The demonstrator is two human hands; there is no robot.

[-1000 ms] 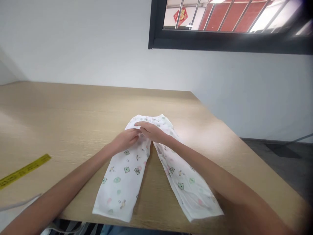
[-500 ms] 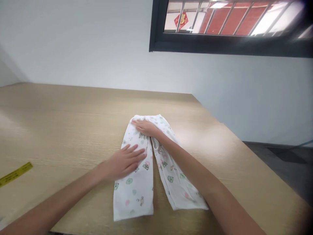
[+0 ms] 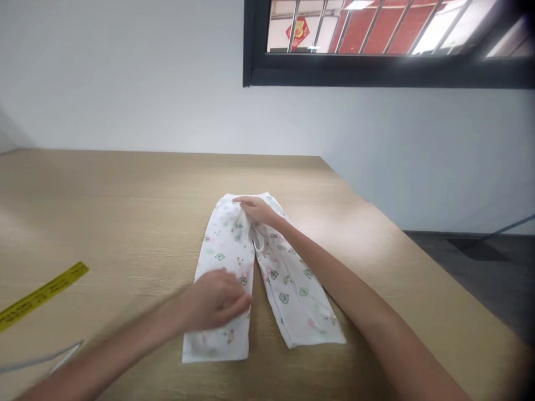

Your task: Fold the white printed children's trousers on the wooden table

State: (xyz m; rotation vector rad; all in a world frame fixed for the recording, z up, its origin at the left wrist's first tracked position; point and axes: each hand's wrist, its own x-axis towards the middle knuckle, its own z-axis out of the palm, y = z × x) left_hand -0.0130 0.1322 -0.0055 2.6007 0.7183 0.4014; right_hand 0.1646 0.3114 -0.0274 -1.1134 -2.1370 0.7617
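A small pair of white trousers (image 3: pixel 292 289) with green and pink prints lies flat on the wooden table (image 3: pixel 125 211), waistband away from me, legs spread towards me. My right hand (image 3: pixel 257 210) rests flat on the waistband, fingers stretched out. My left hand (image 3: pixel 213 301) lies on the lower part of the left trouser leg; it is blurred by motion and its fingers look curled against the cloth, though no grip shows.
A yellow measuring tape (image 3: pixel 39 295) lies on the table at the left. A thin grey strip (image 3: pixel 45 356) shows at the near left edge. The table's right edge drops to a dark floor (image 3: pixel 480 267). A white wall and a barred window (image 3: pixel 388 39) stand behind.
My left hand has slid from the waistband down the left trouser leg towards me. My right hand has stayed on the waistband. The trouser legs now lie closer together.
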